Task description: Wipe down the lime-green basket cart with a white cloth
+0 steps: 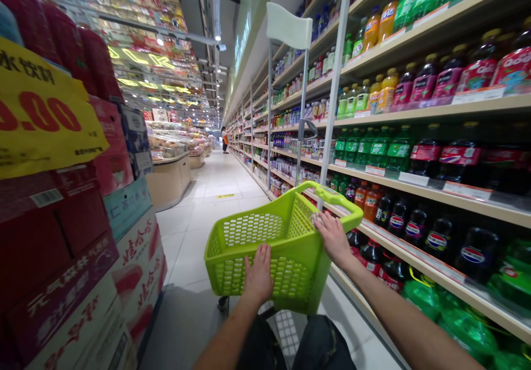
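Dark-trousered knees, nearest, at lower edge. From left: yellow price sign, displayed against stacked drink cartons; tiled floor; one green shopping cart, stood between cartons and shelving; left hand, fingers outstretched and unclosed, laid against the cart's near side; right hand, placed at the rim below the handle, whether closed on it cannot be told; shelves, stocked with bottled drinks. Step in hand, as judged: cart being steadied or guided. Next move, as judged: even pressure called for, shelf-side clearance kept.
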`<state>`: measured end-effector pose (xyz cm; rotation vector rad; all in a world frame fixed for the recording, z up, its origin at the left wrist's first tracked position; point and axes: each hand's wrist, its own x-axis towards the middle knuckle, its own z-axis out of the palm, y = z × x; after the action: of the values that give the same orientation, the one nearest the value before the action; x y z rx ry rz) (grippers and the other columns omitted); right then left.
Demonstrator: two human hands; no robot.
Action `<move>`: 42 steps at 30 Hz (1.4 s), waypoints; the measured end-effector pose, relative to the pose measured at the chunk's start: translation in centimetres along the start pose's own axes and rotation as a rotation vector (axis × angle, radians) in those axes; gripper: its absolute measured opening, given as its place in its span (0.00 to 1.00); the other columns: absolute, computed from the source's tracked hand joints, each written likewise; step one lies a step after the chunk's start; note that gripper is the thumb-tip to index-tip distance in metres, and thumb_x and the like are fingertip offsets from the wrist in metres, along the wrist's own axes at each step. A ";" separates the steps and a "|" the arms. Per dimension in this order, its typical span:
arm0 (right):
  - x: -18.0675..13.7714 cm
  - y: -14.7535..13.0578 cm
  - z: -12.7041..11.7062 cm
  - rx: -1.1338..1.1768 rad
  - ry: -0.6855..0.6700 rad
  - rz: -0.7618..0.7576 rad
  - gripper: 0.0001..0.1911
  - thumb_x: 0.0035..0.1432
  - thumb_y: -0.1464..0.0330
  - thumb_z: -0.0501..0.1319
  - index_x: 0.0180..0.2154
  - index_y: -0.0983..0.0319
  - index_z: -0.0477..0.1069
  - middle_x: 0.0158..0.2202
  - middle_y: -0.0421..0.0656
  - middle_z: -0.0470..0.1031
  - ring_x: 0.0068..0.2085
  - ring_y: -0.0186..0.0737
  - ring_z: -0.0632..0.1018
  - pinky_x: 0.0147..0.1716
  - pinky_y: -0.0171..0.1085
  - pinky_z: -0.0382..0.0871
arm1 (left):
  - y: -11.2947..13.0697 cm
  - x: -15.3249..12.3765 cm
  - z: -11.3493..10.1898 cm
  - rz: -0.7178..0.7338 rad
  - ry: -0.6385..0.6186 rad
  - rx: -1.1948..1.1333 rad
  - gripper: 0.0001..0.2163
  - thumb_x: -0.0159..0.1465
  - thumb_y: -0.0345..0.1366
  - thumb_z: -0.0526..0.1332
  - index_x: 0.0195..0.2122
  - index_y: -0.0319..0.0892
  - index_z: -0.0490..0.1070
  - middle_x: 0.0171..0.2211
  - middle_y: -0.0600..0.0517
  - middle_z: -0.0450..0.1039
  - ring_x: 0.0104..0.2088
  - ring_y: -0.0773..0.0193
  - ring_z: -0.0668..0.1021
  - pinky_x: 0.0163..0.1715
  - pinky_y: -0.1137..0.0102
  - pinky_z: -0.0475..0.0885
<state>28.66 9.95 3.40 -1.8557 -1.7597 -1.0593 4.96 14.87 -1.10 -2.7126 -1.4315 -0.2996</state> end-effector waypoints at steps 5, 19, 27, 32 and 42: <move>-0.8 -4.6 1.2 0.146 -0.043 -0.250 0.26 0.50 0.82 0.48 0.49 0.59 0.66 0.56 0.45 0.61 0.59 0.42 0.57 0.54 0.47 0.54 | 0.0 0.0 0.1 0.016 0.011 -0.004 0.38 0.49 0.32 0.49 0.61 0.37 0.35 0.63 0.53 0.32 0.62 0.58 0.39 0.57 0.48 0.44; 0.2 -8.7 1.2 0.482 -0.181 -0.065 0.40 0.40 0.78 0.50 0.59 0.68 0.47 0.59 0.52 0.54 0.59 0.47 0.54 0.56 0.50 0.49 | 2.3 2.4 -3.6 -0.118 0.159 -0.263 0.23 0.59 0.29 0.43 0.58 0.39 0.52 0.58 0.45 0.56 0.58 0.59 0.59 0.57 0.50 0.49; 0.3 -4.5 -1.0 0.438 -0.304 0.030 0.36 0.46 0.73 0.48 0.59 0.69 0.48 0.59 0.52 0.55 0.59 0.45 0.56 0.57 0.53 0.44 | 6.2 5.0 -3.5 0.078 0.197 -0.382 0.19 0.62 0.38 0.47 0.54 0.46 0.56 0.57 0.48 0.58 0.56 0.58 0.61 0.55 0.48 0.49; -0.1 -3.8 -1.8 0.199 -0.364 -0.008 0.28 0.48 0.73 0.50 0.54 0.64 0.60 0.55 0.49 0.62 0.58 0.48 0.58 0.56 0.56 0.37 | 4.2 4.8 -2.7 -0.020 0.256 -0.331 0.13 0.60 0.34 0.49 0.46 0.48 0.63 0.45 0.52 0.70 0.46 0.61 0.71 0.55 0.47 0.46; -0.1 -6.7 -0.6 0.253 -0.263 0.076 0.32 0.47 0.72 0.52 0.57 0.63 0.56 0.54 0.49 0.64 0.56 0.49 0.60 0.56 0.51 0.41 | -0.2 3.6 -1.8 -0.108 0.272 -0.229 0.25 0.57 0.25 0.46 0.56 0.49 0.54 0.52 0.49 0.65 0.52 0.59 0.66 0.55 0.48 0.47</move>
<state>22.02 10.47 2.22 -1.9496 -1.8483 -0.5538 6.50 17.69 1.34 -2.6302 -1.5470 -0.8517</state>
